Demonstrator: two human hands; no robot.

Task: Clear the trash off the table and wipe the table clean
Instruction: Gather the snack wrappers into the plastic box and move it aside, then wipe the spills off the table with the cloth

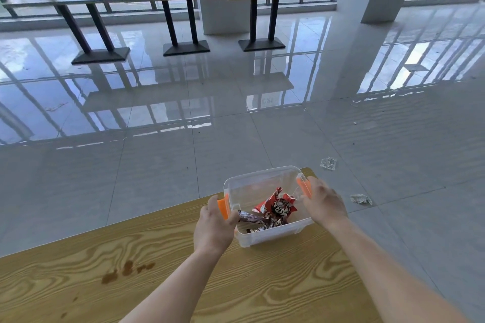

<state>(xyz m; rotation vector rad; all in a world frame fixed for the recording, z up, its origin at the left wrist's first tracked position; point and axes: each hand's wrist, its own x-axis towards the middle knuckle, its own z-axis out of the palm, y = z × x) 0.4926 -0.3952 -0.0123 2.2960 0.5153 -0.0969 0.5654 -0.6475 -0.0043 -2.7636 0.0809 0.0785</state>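
The left hand (214, 223) and right hand (324, 202) each grip the orange clips (223, 208) of the clear box (275, 234) holding wrappers (278, 206) at the surface's (183, 270) far edge, so lifting it away seems next.

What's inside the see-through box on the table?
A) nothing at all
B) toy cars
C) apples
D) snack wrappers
D: the clear box holds a red snack wrapper and a brown wrapper lying at its bottom.
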